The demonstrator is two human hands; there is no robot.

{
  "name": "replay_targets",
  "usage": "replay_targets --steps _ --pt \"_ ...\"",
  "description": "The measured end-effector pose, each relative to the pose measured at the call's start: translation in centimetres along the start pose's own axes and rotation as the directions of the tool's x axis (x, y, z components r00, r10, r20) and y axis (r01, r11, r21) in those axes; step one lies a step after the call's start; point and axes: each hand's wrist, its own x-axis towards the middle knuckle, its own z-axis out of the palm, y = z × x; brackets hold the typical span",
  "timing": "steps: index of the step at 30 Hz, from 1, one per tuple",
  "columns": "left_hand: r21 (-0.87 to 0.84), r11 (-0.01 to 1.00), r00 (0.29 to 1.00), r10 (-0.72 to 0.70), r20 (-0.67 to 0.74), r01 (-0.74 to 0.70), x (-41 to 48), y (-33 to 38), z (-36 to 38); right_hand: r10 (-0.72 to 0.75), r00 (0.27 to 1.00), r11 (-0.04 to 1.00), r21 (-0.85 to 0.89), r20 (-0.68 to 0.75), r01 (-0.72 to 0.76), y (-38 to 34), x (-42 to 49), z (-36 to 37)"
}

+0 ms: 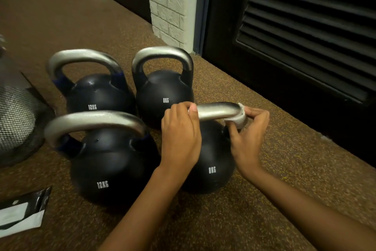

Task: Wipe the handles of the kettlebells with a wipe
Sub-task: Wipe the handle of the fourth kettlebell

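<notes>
Four kettlebells on the speckled brown floor (305, 179), set two by two: two marked 12KG on the left, two marked 8KG on the right. Back left 12KG kettlebell (97, 92), front left 12KG kettlebell (109, 167), back right 8KG kettlebell (162, 92), and the front right 8KG kettlebell (211, 161) is the one getting the attention. Both hands are on its silver handle (217, 110). The left hand (180, 138) curls over the handle's left end, fingers closed round the bar, thumb on top, a sliver of white showing under the thumb. The right hand (248, 132) is at the right bend of the handle, thumb and fingers pinched on the one white wipe (241, 117), which is wrapped around the bar right at the curve. The other three handles stand bare, no hand on them. One black-and-white packet (22, 212) lies flat on the floor at the lower left, near the front 12KG bell. One mesh bin (16, 120) sits at the left edge. Behind, a white brick pillar (168, 4) between dark slatted doors (305, 27)
</notes>
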Motion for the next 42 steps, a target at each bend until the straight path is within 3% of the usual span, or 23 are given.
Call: replay_targets --steps 7,13,18,20,25,30,32,34,36,38,42 --pt "0.005 1.000 1.000 0.007 -0.004 -0.007 -0.1 -0.1 0.0 0.247 0.958 0.954 0.135 0.147 -0.267 2.5 -2.6 -0.5" --pt "0.021 1.000 1.000 0.019 -0.015 -0.019 -0.1 -0.2 0.1 0.169 0.964 0.955 0.209 0.204 -0.212 1.4 -1.1 -1.0" --pt "0.026 0.999 1.000 0.021 -0.004 -0.021 -0.1 -0.2 0.1 0.030 0.929 0.977 0.185 0.368 -0.105 -0.8 2.7 -0.7" --pt "0.024 0.999 1.000 0.023 -0.004 -0.023 -0.1 -0.2 0.1 0.053 0.891 0.972 0.180 0.451 -0.149 -1.1 3.8 -0.9" --pt "0.028 0.999 0.999 0.030 -0.016 -0.030 -0.1 -0.1 0.1 0.204 0.731 0.892 0.183 0.651 -0.412 0.0 4.8 -2.2" --pt "0.045 0.998 0.999 0.038 -0.033 -0.036 0.0 -0.1 0.1 0.246 0.573 0.894 0.044 0.782 -0.445 0.5 6.5 -1.6" --pt "0.048 0.998 0.999 0.039 -0.035 -0.038 0.0 -0.1 0.1 0.213 0.591 0.929 0.026 0.778 -0.369 -0.2 7.2 -1.2" --pt "0.042 0.998 0.999 0.040 -0.028 -0.039 -0.1 -0.1 0.0 0.145 0.671 0.955 0.074 0.728 -0.286 -1.0 6.8 -0.9" --pt "0.037 0.998 0.999 0.042 -0.021 -0.041 -0.1 -0.1 -0.1 0.131 0.770 0.948 0.149 0.625 -0.282 -1.1 5.4 -0.9" --pt "0.040 0.998 0.999 0.045 -0.023 -0.044 -0.1 -0.1 -0.1 0.170 0.820 0.930 0.187 0.547 -0.317 -0.8 4.2 -1.2" --pt "0.040 0.998 0.999 0.041 -0.022 -0.040 -0.1 -0.1 0.0 0.265 0.717 0.906 0.088 0.645 -0.415 -1.2 5.5 -1.7"
